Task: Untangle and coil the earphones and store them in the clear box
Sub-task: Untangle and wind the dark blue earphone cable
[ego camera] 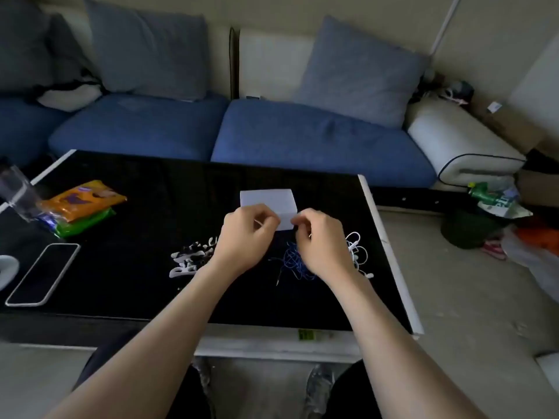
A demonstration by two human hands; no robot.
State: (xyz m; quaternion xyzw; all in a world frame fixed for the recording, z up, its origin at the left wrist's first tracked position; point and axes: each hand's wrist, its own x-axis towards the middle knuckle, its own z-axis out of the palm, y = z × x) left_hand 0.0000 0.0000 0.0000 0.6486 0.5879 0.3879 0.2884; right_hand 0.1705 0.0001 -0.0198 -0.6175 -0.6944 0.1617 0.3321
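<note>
A left hand (245,240) and right hand (320,243) pinch a thin white earphone cord (259,222) before a clear rectangular plastic box (266,199) on a glossy black table (151,282).

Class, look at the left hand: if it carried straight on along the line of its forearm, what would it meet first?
Most likely the clear box, which sits on the table just beyond the curled fingers of the left hand; how far apart in height is unclear.

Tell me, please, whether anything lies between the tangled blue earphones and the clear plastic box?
Only the person's left hand and right hand, pinching a thin white cable, sit between the tangled blue earphones and the clear plastic box; nothing else visible.
</note>
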